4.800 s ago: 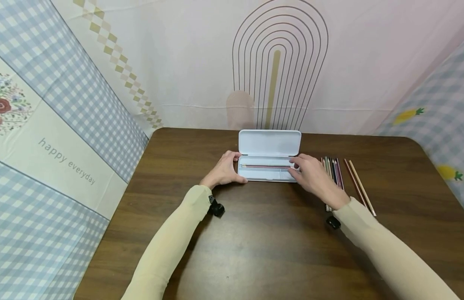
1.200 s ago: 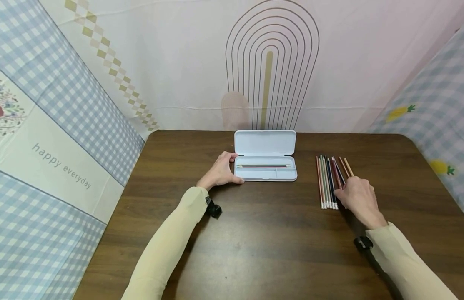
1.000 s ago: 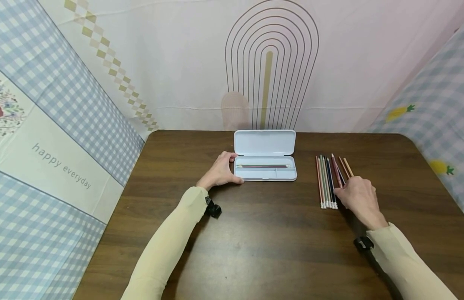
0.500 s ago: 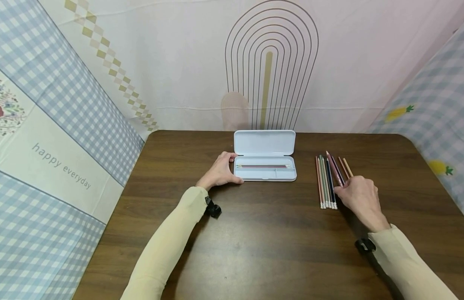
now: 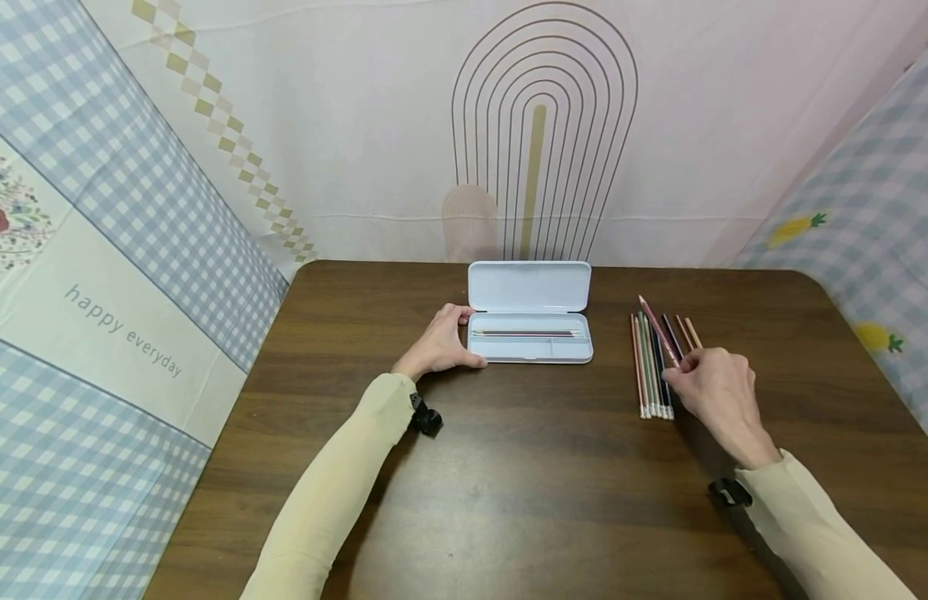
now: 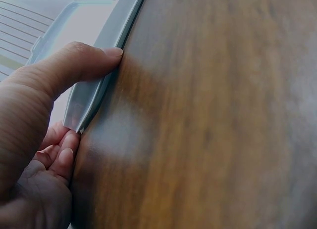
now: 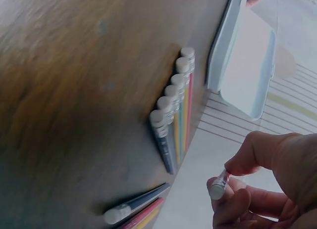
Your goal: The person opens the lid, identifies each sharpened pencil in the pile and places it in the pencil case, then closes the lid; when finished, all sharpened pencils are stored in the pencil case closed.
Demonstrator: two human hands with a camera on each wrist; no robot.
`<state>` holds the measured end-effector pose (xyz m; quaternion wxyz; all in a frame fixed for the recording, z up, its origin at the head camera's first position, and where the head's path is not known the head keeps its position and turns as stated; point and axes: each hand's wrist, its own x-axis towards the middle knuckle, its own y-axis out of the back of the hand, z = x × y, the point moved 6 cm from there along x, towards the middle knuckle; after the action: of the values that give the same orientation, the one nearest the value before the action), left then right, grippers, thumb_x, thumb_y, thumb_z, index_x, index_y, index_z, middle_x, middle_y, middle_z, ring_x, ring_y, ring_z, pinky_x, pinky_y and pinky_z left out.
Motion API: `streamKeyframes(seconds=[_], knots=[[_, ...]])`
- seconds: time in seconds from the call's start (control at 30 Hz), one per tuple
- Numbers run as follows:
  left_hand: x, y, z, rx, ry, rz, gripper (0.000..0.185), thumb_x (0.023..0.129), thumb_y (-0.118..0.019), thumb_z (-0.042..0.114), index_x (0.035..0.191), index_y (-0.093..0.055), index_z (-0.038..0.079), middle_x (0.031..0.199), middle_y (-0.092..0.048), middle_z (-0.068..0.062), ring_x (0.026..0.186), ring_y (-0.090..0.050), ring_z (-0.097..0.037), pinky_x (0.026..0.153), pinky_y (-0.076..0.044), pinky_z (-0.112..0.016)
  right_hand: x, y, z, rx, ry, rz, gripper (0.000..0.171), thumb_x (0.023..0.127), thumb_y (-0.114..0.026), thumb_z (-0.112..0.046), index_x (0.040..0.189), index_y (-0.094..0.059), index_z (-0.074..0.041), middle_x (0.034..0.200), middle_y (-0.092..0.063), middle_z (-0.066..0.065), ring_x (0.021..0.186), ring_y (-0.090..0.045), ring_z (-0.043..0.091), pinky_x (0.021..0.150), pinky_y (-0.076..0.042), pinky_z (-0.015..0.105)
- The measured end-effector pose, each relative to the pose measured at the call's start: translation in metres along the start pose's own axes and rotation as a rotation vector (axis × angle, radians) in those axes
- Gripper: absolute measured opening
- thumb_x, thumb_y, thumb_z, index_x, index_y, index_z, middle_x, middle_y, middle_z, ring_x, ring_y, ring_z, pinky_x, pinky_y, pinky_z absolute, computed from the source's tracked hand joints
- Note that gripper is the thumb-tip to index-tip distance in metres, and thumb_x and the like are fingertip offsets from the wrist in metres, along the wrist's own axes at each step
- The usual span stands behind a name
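Right hand (image 5: 714, 387) pinches a dark red pencil (image 5: 656, 327), tip aimed away and leftward (eraser end in fingers); left hand (image 5: 441, 342) grips the open pencil case (image 5: 529, 346).

A makeshift home-style craft corner: a dark wood counter (image 5: 554, 467) boxed in by hung printed cloths (image 5: 118, 250), gingham with flowers and "happy everyday" left of the hands, a pink arch-patterned sheet (image 5: 542, 133) beyond them, pineapple checks to their right.

Only legible text: "happy everyday", grey lettering on the cream band of the checked cloth backdrop (image 5: 126, 329), left of the frame. Nothing else readable.
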<state>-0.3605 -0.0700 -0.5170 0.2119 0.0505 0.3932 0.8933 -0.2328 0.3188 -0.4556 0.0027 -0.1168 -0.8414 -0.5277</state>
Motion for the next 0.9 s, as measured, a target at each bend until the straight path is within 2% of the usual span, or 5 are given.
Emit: streamKeyframes(seconds=[0.2,0.5,0.73,0.9], knots=[[0.0,-0.001,-0.001,-0.002,0.003,0.0,0.093,0.076,-0.097,0.029,0.152,-0.051,0.002,0.148,-0.054,-0.018,0.14,-0.051,-0.032,0.125,-0.043,-0.046,0.0,0.004,-0.013,0.017,0.04,0.031,0.017,0.086,-0.075,-0.019,0.073,-0.074,-0.01,0.065,-0.071,0.004,0.072,-0.067,0.037,0.071,-0.047,0.052],[0.001,-0.001,-0.002,-0.008,0.005,0.003,0.094,0.075,-0.097,0.029,0.152,-0.052,0.002,0.148,-0.054,-0.017,0.141,-0.051,-0.032,0.126,-0.043,-0.046,0.0,0.008,-0.036,0.049,0.165,0.078,0.012,0.081,-0.075,-0.014,0.069,-0.074,-0.012,0.061,-0.069,0.001,0.06,-0.059,0.022,0.058,-0.042,0.036],[0.0,0.0,-0.001,-0.001,0.0,0.005,0.093,0.075,-0.097,0.029,0.152,-0.052,0.002,0.147,-0.054,-0.018,0.139,-0.051,-0.033,0.125,-0.043,-0.046,0.004,0.0,-0.051,0.071,0.217,-0.027,0.008,0.085,-0.078,-0.011,0.08,-0.079,-0.005,0.068,-0.072,0.004,0.063,-0.055,0.018,0.059,-0.04,0.031],[0.0,0.0,0.0,0.004,-0.002,0.004,0.093,0.076,-0.097,0.029,0.152,-0.052,0.002,0.147,-0.054,-0.018,0.139,-0.051,-0.032,0.124,-0.043,-0.047,0.01,-0.007,-0.062,0.069,0.305,-0.055,0.008,0.083,-0.075,-0.008,0.077,-0.078,-0.007,0.067,-0.069,0.0,0.063,-0.053,0.016,0.058,-0.038,0.028]])
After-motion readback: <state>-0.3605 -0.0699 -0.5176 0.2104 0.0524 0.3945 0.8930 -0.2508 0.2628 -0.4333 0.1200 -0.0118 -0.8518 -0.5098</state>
